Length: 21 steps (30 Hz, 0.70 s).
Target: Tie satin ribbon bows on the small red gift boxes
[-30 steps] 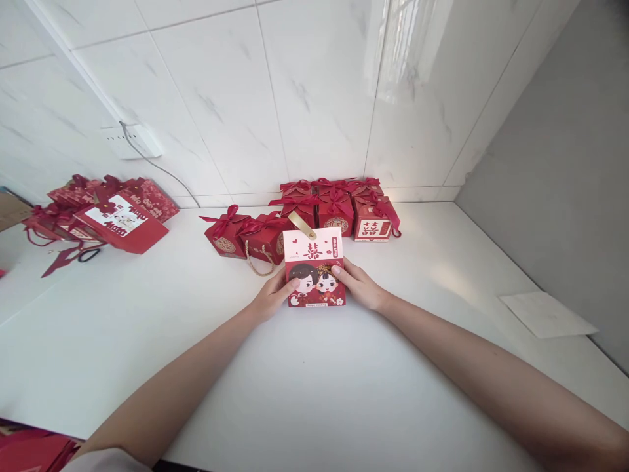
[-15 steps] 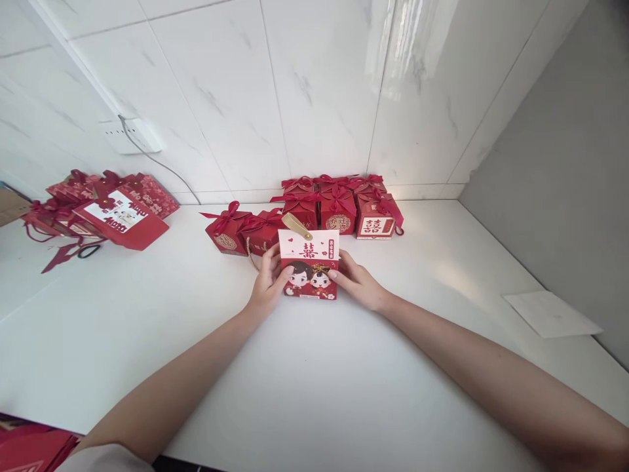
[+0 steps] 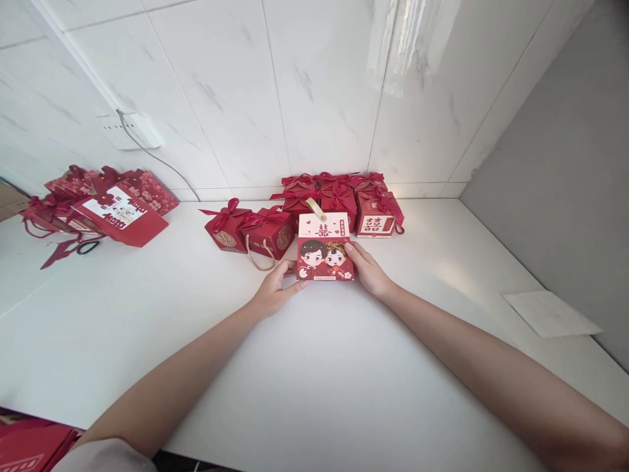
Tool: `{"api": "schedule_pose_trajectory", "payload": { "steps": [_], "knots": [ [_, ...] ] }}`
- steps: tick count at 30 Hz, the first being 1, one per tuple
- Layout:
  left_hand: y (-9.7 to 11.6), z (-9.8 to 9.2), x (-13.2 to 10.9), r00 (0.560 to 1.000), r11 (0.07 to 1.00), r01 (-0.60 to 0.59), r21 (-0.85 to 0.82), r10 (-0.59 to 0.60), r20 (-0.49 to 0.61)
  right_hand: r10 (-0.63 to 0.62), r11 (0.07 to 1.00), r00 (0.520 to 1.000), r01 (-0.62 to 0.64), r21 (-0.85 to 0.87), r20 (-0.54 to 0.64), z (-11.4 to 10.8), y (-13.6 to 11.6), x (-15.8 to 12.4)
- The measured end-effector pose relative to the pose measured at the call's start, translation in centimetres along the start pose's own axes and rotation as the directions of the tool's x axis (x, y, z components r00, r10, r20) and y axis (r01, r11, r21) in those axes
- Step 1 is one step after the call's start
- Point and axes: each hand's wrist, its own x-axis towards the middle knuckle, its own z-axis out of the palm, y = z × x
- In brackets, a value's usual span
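A red and white gift box [image 3: 325,252] with two cartoon figures on its front and a pale gold strap on top is between my hands. My right hand [image 3: 368,270] grips its right side, thumb on the front and the other fingers partly hidden behind. At its lower left corner, my left hand [image 3: 280,286] has its thumb along the bottom edge and its fingertips behind the left side. Just left of it, two red boxes [image 3: 268,236] with ribbon bows stand together, one with a rope handle. Several more bow-tied red boxes [image 3: 376,219] form rows behind.
A pile of red gift bags and boxes [image 3: 122,216] lies at the far left of the white table [image 3: 314,393]. White paper [image 3: 550,313] is at the right. A socket strip [image 3: 128,131] with a cable is on the tiled wall.
The gift box has shifted right and farther back toward the rows of boxes. My left thumb has slid from its front down to the bottom corner; my right hand has moved along with it.
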Motion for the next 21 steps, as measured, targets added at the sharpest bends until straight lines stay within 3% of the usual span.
{"api": "schedule_pose_trajectory", "payload": {
  "steps": [3,8,14,21],
  "knots": [
    [-0.1,0.0,0.1,1.000,1.000,-0.016,0.021,0.016,0.005,-0.010,1.000,1.000,0.011,0.008,-0.016,0.1,0.1,-0.1],
    [-1.2,-0.1,0.1,1.000,0.998,-0.006,-0.056,0.005,-0.017,-0.003,0.981,1.000,0.001,0.194,0.010,0.3,0.5,0.0],
    [-1.8,-0.2,0.2,0.998,0.988,-0.051,-0.148,0.053,0.014,0.013,0.988,0.998,-0.022,0.154,0.057,0.1,0.6,0.2],
    [-2.2,-0.5,0.1,0.997,0.992,-0.076,-0.101,0.076,0.001,0.025,0.979,0.997,-0.040,0.200,0.079,-0.1,1.3,0.5]
  ]
}}
